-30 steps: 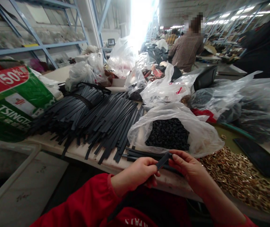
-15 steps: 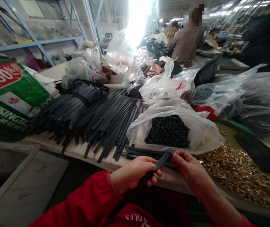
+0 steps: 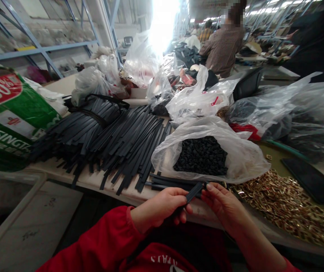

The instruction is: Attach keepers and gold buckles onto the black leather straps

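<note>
My left hand [image 3: 162, 206] is closed around a flat black strap [image 3: 194, 192], thumb on top. The strap's end points up and right toward my right hand [image 3: 221, 202]. There my thumb and fingertips are pinched at the strap's tip, by a small dark piece whose form I cannot make out. Just beyond my hands, a few black straps lie along the table's front edge. Behind them an open clear plastic bag [image 3: 244, 160] holds many small black pieces [image 3: 201, 156], perhaps loops. To the left, a large spread of black straps [image 3: 127, 139] covers the table.
Gold metal buckles [image 3: 286, 204] are heaped at the right, beside a dark flat piece [image 3: 312, 181]. A green carton [image 3: 11, 124] stands at the left above a pale crate [image 3: 17, 226]. More plastic bags [image 3: 201, 94] fill the back. A person [image 3: 225, 45] stands farther off.
My right hand's fingers have shifted slightly at the strap's tip and spread a little lower. The left hand keeps its hold. The view has moved slightly.
</note>
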Available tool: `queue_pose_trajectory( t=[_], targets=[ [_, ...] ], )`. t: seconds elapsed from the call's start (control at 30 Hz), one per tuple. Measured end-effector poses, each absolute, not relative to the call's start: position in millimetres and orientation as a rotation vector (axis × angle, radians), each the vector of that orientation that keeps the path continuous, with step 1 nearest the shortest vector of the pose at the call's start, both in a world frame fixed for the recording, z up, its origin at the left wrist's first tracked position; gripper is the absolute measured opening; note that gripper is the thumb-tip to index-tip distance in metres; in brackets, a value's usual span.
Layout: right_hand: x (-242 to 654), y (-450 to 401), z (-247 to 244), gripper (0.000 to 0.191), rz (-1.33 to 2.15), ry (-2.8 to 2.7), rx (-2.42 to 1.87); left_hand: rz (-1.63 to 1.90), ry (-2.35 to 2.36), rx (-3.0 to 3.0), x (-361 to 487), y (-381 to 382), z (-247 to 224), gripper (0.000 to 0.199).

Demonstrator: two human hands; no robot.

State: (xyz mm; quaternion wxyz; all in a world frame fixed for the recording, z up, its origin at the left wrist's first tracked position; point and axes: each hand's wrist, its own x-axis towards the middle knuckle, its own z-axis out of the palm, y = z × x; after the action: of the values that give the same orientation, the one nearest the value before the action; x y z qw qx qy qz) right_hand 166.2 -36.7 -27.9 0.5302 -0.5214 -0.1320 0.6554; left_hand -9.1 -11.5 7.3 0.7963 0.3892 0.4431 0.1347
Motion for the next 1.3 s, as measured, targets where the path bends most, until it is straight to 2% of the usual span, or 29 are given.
queue_pose_trajectory(
  t=[0.3, 1.0, 1.13, 1.3],
  targets=[
    [167.4, -37.1, -35.6, 0.032, 1.364, -0.807, -1.565, 0.213, 0.706, 0.388, -11.3, -16.6, 3.3, 0.027],
    [176.7, -24.2, -30.3, 0.029, 1.182, -0.865, -1.67, 0.135, 0.726, 0.147, -25.7, -11.1, -7.9, 0.026],
    [172.0, -25.7, -26.6, 0.031, 1.21, -0.872, -1.657, 0.175, 0.745, 0.268, -20.4, -13.3, -4.4, 0.024],
    [159.6, -33.5, -16.7, 0.03, 1.5, -0.642, -1.419, 0.369, 0.918, 0.98, -4.7, -8.9, 9.3, 0.019]
  ],
)
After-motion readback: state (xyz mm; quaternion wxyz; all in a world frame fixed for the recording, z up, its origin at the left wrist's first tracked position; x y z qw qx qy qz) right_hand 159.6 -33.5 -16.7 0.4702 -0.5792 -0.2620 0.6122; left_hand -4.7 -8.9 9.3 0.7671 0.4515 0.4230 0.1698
